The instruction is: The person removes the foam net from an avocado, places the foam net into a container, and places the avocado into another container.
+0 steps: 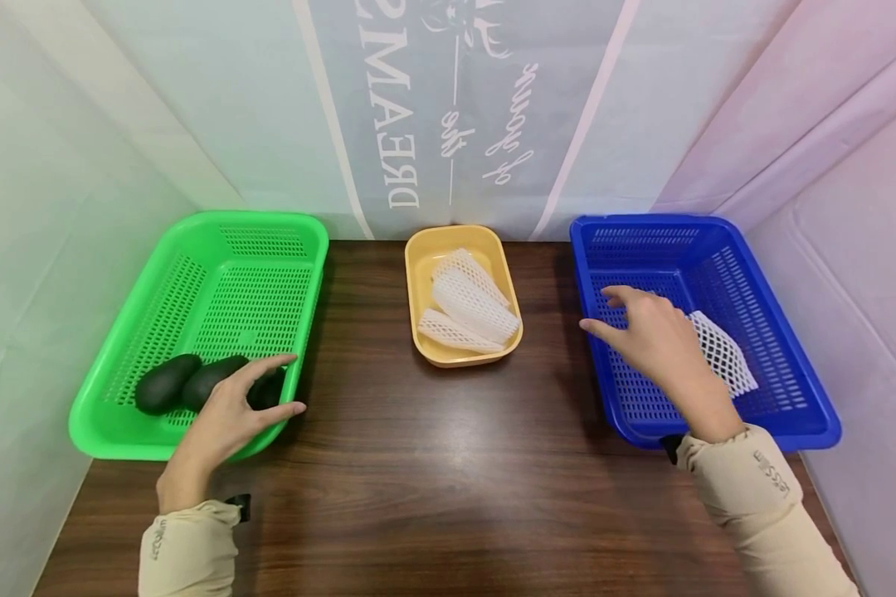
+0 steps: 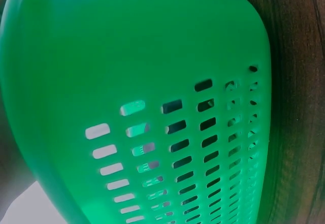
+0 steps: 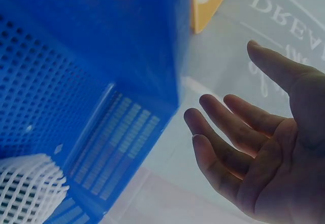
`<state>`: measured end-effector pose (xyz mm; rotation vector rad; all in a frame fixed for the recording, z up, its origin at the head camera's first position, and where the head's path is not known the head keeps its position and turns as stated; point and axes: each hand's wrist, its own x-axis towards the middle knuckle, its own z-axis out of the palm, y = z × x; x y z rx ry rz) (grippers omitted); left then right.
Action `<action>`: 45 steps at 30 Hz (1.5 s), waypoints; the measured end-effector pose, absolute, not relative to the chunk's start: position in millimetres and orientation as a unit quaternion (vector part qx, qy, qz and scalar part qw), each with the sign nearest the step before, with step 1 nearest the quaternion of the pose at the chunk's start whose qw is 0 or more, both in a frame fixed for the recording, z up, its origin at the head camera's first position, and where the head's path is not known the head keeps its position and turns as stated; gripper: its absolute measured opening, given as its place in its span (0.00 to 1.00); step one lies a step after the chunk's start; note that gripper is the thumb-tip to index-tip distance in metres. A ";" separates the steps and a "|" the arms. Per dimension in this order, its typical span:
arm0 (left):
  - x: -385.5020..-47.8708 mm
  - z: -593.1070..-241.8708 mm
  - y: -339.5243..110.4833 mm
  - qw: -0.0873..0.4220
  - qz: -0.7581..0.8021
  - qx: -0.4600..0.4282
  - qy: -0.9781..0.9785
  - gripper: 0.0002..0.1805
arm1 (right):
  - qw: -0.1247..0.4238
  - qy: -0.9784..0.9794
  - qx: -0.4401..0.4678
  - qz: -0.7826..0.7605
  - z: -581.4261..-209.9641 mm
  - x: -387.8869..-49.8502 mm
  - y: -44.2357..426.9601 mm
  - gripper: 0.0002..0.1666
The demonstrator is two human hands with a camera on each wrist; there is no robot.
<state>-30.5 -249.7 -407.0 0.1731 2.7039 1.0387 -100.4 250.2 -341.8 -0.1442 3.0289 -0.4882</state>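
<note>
In the head view my left hand [image 1: 227,406] hangs over the near right corner of the green basket [image 1: 314,274], thumb and fingers spread and holding nothing. Beneath and beside it lie three dark, egg-shaped fruits that look like avocados [image 1: 166,385], partly hidden by the hand. The left wrist view shows only the perforated basket wall [image 2: 152,46]. My right hand [image 1: 660,340] is above the left part of the blue basket [image 1: 772,298], fingers apart and loosely bent with nothing in them. A white foam net sleeve [image 1: 720,352] lies in that basket, dark colour showing through its mesh.
Between the baskets stands a small yellow tray [image 1: 416,290] with several white foam net sleeves [image 1: 474,303] in it. All stand on a dark wooden table [image 1: 433,481]. A printed cloth [image 1: 463,116] closes off the back, and pale cloth walls [image 1: 859,274] flank both sides.
</note>
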 end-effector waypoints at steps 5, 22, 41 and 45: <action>-29.7 -407.3 -250.5 0.122 0.355 0.059 0.925 0.40 | 0.032 0.987 -0.041 -0.151 -342.5 -103.9 265.2 0.37; -28.3 -408.8 -250.6 0.119 0.355 0.056 0.926 0.40 | 0.113 0.987 0.033 -0.105 -349.8 -119.2 337.5 0.49; -27.3 -411.1 -251.3 0.119 0.360 0.055 0.924 0.40 | 0.241 0.966 0.049 -0.075 -364.6 -127.7 381.2 0.59; -27.3 -411.9 -251.6 0.116 0.361 0.055 0.924 0.40 | 0.249 0.964 0.054 -0.078 -365.7 -129.8 386.7 0.62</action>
